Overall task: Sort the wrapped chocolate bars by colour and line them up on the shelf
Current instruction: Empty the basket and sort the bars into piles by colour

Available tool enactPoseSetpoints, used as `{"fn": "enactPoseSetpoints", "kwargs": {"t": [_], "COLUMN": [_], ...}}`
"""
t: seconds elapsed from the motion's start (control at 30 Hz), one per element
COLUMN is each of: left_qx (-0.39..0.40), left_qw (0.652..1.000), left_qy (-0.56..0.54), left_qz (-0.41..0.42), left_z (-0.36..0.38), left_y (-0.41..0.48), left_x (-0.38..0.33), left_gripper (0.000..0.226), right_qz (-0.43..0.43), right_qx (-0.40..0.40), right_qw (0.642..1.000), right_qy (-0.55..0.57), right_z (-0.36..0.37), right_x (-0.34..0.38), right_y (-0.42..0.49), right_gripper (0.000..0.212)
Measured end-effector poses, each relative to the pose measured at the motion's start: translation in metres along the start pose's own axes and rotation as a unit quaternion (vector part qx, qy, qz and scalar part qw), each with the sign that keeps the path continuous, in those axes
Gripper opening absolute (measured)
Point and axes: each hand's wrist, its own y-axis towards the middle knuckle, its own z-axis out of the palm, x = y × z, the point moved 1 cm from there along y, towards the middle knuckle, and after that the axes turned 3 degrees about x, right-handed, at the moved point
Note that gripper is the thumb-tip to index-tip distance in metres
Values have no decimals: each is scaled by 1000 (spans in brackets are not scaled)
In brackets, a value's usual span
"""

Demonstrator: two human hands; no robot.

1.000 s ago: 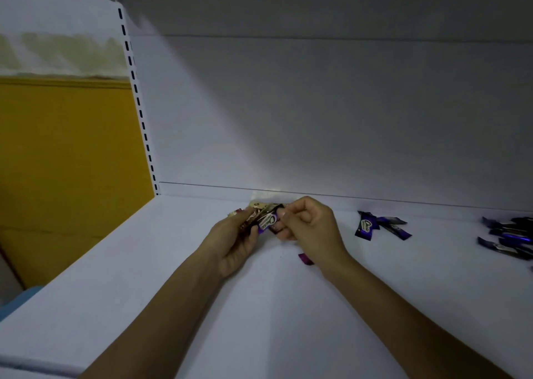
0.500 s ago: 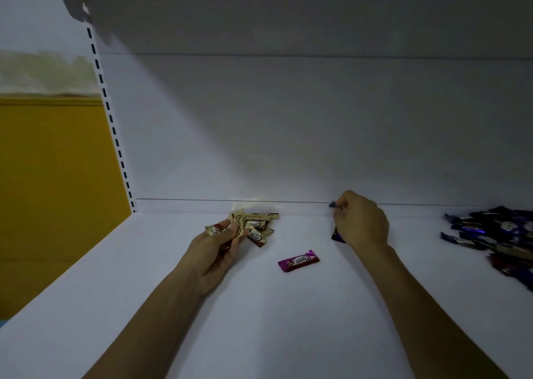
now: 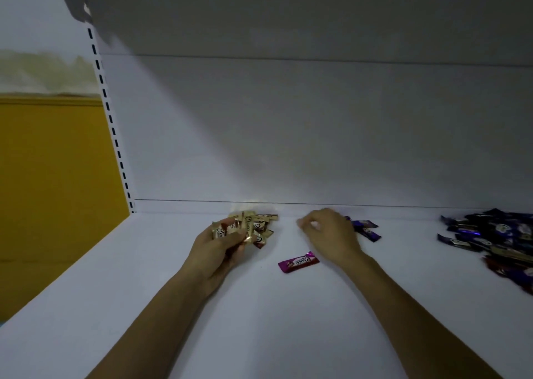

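Observation:
My left hand (image 3: pixel 218 244) grips a bunch of gold-wrapped chocolate bars (image 3: pixel 248 226) just above the white shelf (image 3: pixel 259 321), near its back edge. A single magenta bar (image 3: pixel 298 261) lies flat on the shelf between my two hands. My right hand (image 3: pixel 331 233) hovers to the right with loosely curled fingers and holds nothing that I can see. Behind it lie two or three purple bars (image 3: pixel 365 228), partly hidden by the hand.
A mixed pile of dark blue and purple bars (image 3: pixel 496 234) sits at the right edge of the shelf. The white back panel (image 3: pixel 288 133) rises right behind the bars. A perforated upright (image 3: pixel 115 136) and a yellow wall (image 3: pixel 52 191) bound the left side.
My right hand took a purple bar from the bunch, set it down by the other purple bars at the back and now draws back left without it. The left hand keeps the gold bars.

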Motion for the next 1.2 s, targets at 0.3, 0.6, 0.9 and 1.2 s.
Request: {"fn": "enactPoseSetpoints", "kwargs": {"t": [0.3, 0.6, 0.9, 1.2], "left_qx": [50, -37, 35, -56], "left_qw": [974, 985, 976, 974], "left_qy": [189, 146, 188, 208], "left_qz": [112, 90, 99, 74], "left_z": [7, -1, -1, -2], "left_y": [-4, 6, 6, 11], "left_x": [8, 7, 7, 10], "left_gripper": [22, 25, 11, 15], "right_qz": [-77, -94, -116, -24], "right_qx": [62, 31, 68, -46], "right_qw": [956, 990, 960, 964], "right_qy": [276, 105, 244, 261], "right_z": [30, 35, 30, 13], "right_x": [48, 30, 55, 41], "right_y": [-15, -3, -16, -4], "right_gripper": [12, 37, 21, 11]}}
